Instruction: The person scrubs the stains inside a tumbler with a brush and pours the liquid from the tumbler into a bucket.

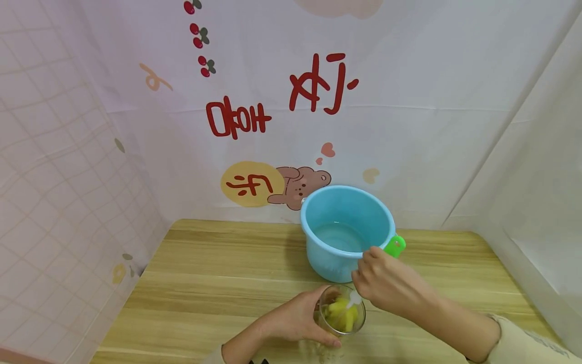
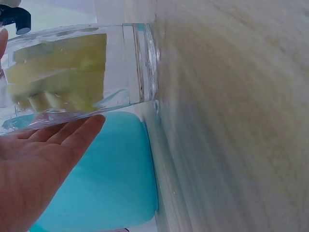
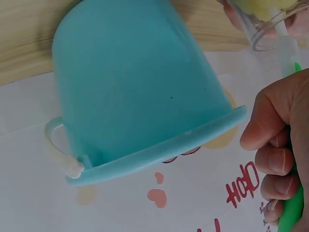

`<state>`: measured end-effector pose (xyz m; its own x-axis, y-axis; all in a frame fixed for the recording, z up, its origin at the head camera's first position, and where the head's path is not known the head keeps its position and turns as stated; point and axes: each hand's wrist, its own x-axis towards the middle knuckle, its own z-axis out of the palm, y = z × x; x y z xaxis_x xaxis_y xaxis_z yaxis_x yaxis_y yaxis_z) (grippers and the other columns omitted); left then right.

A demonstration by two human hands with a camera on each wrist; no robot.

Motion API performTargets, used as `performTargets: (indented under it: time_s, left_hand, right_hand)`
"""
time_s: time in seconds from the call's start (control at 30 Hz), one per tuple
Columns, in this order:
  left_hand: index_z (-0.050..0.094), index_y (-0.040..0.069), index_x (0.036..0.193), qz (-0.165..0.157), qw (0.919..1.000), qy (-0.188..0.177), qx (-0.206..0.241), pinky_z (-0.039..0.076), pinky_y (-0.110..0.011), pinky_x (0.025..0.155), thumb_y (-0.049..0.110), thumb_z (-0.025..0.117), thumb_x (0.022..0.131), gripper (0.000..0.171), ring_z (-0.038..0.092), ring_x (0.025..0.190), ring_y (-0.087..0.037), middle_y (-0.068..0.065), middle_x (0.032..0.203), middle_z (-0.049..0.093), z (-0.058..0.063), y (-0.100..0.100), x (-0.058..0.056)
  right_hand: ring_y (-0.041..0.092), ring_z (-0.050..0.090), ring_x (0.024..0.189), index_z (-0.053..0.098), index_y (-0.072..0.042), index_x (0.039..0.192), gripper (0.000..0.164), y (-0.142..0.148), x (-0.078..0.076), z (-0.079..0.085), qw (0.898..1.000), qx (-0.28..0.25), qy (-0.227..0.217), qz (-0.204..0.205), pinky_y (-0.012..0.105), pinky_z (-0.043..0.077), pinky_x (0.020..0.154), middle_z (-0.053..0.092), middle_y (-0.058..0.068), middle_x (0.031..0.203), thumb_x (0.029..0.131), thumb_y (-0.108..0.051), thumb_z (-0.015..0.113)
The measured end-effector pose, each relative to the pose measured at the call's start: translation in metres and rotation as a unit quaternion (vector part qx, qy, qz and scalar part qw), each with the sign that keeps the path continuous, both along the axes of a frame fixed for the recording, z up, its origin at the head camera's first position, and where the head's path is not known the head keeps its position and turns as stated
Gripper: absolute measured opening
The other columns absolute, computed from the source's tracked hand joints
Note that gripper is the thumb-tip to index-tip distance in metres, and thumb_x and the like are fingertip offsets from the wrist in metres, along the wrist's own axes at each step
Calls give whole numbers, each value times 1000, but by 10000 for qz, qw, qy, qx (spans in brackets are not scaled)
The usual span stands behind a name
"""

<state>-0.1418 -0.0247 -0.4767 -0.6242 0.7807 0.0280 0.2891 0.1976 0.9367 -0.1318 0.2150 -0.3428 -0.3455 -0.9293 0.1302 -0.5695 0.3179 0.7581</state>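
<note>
Head view: on a wood-grained counter (image 1: pixel 218 283), the left grip (image 1: pixel 300 316) grasps a glass (image 1: pixel 359 321). The right grip (image 1: pixel 386 280), just beside the rim, is clenched round a brush (image 1: pixel 394 246); from it the glass lies at 8 o'clock. The brush's long axis slants from its green end, between 1 and 2 o'clock, to a blurred yellow head inside the glass. A blue bucket (image 1: pixel 334 263) stands at 12 o'clock.

Left wrist view: the glass's base points to 3 o'clock, towards the counter.

Right wrist view: the brush's shaft runs toward 12 o'clock, into the glass.
</note>
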Motion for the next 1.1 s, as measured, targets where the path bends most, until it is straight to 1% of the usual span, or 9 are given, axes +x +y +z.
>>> performTargets:
  time_s: [0.07, 0.17, 0.3, 0.4, 0.5, 0.63, 0.77, 0.9, 1.1]
  left_hand:
    - [51, 16, 146, 10, 10000, 35, -14, 44, -26, 109, 29, 94, 82, 78, 53, 129, -3, 15, 138, 58, 0, 0, 0]
    - [51, 14, 146, 12, 10000, 36, -31, 43, -26, 110, 30, 94, 82, 79, 54, 129, -4, 14, 137, 58, 1, -1, -1]
    - [50, 14, 147, -4, 10000, -8, -52, 43, -27, 111, 30, 93, 82, 80, 53, 130, -4, 13, 140, 57, 3, -2, -1]
    - [50, 18, 147, -10, 10000, -64, -71, 43, -27, 111, 30, 93, 82, 79, 52, 130, -4, 13, 140, 57, 4, -2, -1]
    - [50, 24, 148, -52, 9999, -155, -26, 43, -27, 111, 31, 93, 83, 78, 52, 131, -4, 15, 141, 57, 4, -3, -2]
    - [46, 32, 151, -219, 9996, -118, 132, 41, -27, 113, 31, 91, 84, 80, 51, 134, -4, 16, 145, 55, 4, -5, -4]
    - [44, 33, 152, -297, 9992, -153, 239, 42, -26, 111, 28, 91, 84, 82, 53, 129, -3, 17, 143, 56, 4, -5, -4]
    - [44, 31, 151, -293, 9988, -290, 250, 43, -24, 108, 26, 92, 84, 82, 56, 122, -3, 16, 137, 58, 5, -7, -4]
    - [43, 30, 153, -374, 9987, -249, 255, 43, -24, 108, 26, 91, 85, 83, 55, 124, -2, 14, 141, 57, 7, -8, -5]
  right_hand:
    - [16, 25, 58, 34, -10, 66, 24, -1, 5, 2, 10000, 20, 62, 43, 29, 26, 63, 26, 1, 58, 82, 3, 45]
    - [17, 26, 59, 33, -8, 68, 26, -3, 12, 6, 9996, 123, 228, 68, 29, 27, 64, 26, 2, 59, 86, 10, 32]
    - [18, 28, 59, 32, -6, 68, 27, -8, 18, 11, 9985, 301, 437, 100, 30, 30, 65, 27, 5, 59, 87, 14, 30]
    - [18, 29, 58, 31, -6, 68, 26, -13, 21, 13, 9975, 402, 566, 146, 30, 31, 65, 28, 5, 58, 86, 13, 34]
    - [18, 31, 57, 33, -6, 66, 25, -20, 21, 16, 9963, 523, 655, 167, 30, 31, 65, 29, 5, 56, 85, 10, 39]
    - [18, 33, 57, 39, -8, 66, 22, -32, 21, 19, 9940, 771, 774, 96, 31, 31, 66, 33, 5, 56, 83, 1, 50]
    - [17, 32, 58, 42, -10, 66, 22, -40, 18, 21, 9920, 945, 837, -23, 32, 30, 68, 35, 3, 57, 81, -6, 57]
    - [18, 33, 58, 44, -11, 66, 21, -45, 14, 20, 9920, 937, 840, -86, 33, 31, 69, 35, 3, 58, 82, -7, 58]
    - [19, 33, 58, 49, -14, 65, 24, -44, 4, 18, 9934, 852, 759, -135, 34, 31, 69, 38, 3, 57, 81, -11, 66]
